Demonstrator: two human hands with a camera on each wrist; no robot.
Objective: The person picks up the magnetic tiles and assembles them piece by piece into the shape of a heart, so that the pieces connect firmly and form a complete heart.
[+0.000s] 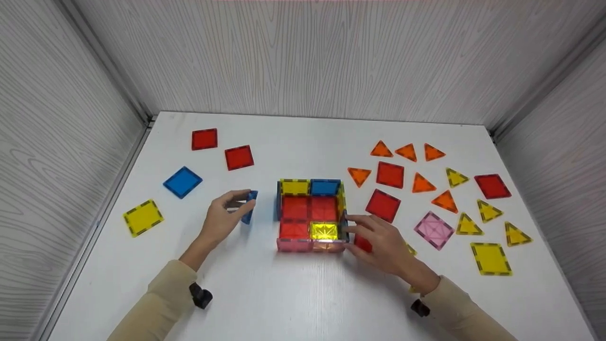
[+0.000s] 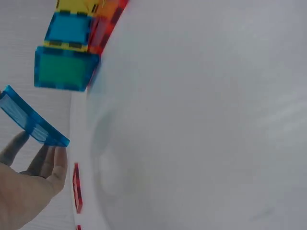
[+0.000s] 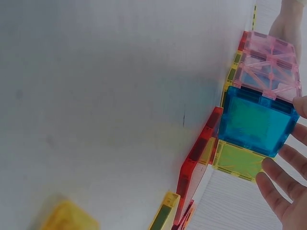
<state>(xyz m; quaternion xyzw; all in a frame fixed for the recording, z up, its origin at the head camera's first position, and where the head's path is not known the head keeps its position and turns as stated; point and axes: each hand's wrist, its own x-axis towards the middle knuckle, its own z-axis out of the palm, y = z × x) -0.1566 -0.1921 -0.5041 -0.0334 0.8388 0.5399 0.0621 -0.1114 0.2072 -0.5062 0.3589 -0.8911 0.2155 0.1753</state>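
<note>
In the head view, the left grip pinches one blue tile, tilted on edge, with a strip of table between it and the low box to its right. Left of and beyond this grip lie two red squares, one blue square and one yellow square, the last nearest the table's left edge. The right grip pinches nothing; its spread fingers touch the box's blue wall tile. Beyond and to the right of that grip are six orange triangles, four red squares, one partly behind the fingers, one pink square, another yellow square and four fully visible yellow triangles. Table surface runs between the grips on the box's near side and, past the box, to the back edge.

In the left wrist view, the pinched tile slants, apart from the box above and right of the grip. One red tile shows just right of the fingers.

In the right wrist view, the fingers lie fairly straight beside the blue wall tile; two pink tiles stand above it.
</note>
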